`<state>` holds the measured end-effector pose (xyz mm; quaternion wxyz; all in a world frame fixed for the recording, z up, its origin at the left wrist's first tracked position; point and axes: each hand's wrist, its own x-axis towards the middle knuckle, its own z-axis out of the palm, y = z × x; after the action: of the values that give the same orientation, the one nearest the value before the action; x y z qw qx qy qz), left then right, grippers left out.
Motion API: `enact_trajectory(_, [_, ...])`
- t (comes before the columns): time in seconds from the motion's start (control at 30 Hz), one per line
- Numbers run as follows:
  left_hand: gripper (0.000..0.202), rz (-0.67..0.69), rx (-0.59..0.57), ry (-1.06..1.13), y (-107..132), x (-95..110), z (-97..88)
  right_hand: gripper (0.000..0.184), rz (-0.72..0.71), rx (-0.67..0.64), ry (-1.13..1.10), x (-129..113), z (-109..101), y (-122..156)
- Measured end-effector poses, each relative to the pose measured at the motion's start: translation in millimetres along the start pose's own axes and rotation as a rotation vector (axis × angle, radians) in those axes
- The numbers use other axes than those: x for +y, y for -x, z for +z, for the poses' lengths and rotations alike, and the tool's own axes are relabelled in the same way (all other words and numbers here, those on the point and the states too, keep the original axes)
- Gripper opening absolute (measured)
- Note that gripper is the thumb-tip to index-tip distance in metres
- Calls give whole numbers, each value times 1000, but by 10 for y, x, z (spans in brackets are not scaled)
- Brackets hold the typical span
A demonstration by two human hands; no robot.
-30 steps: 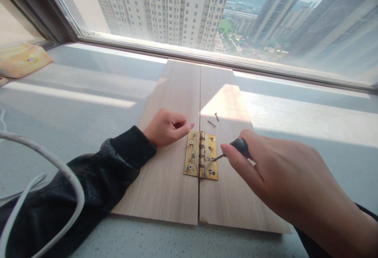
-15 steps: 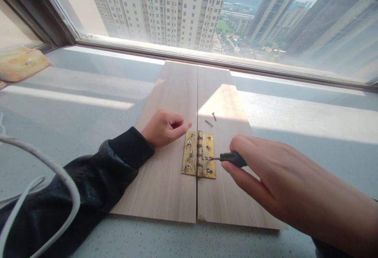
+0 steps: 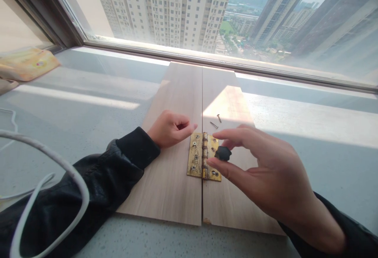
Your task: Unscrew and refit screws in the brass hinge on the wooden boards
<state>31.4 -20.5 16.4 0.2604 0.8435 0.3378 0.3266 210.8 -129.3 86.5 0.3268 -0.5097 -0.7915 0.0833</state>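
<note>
A worn brass butt hinge (image 3: 204, 155) spans the seam between the left wooden board (image 3: 168, 187) and the right wooden board (image 3: 233, 203). Several screw heads show in its left leaf; my right hand partly covers the right leaf. Over that leaf, my right hand (image 3: 260, 167) has thumb and fingers around a black-handled screwdriver (image 3: 223, 153), seen nearly end-on; its shaft and tip are hidden. My left hand (image 3: 173, 129) rests on the left board in a loose curl beside the hinge, with nothing visible in it. Two loose screws (image 3: 214, 125) lie beyond the hinge.
A white cable (image 3: 78, 175) loops across the lower left, over my dark sleeve. On the speckled sill (image 3: 97, 92) at the left sits a yellowish packet (image 3: 29, 65). The window frame (image 3: 206, 62) runs along the far ends of the boards.
The screwdriver has swung from lying sideways, its shaft showing at the right leaf, to nearly upright with its handle end facing me. My right hand has turned with it; the left stays curled.
</note>
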Motion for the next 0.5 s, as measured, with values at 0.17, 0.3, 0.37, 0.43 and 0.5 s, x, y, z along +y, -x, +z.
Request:
enact_trajectory(0.17, [40,1,4,16,10,-2,2,22,92,126,-168,9,138,88])
enact_trajectory(0.3, [41,-14,-2,25,9,12,-6,24,30,38,-247,-30,151,99])
enact_trajectory(0.37, [40,-18,-2,27,4,16,-8,24,-36,-25,-294,-37,143,92])
enact_trajectory(0.43, [40,-18,4,26,-3,15,-7,26,-103,-80,-346,-4,134,87])
enact_trajectory(0.5, [40,-11,8,25,-9,9,-5,29,-106,-79,-364,72,131,90])
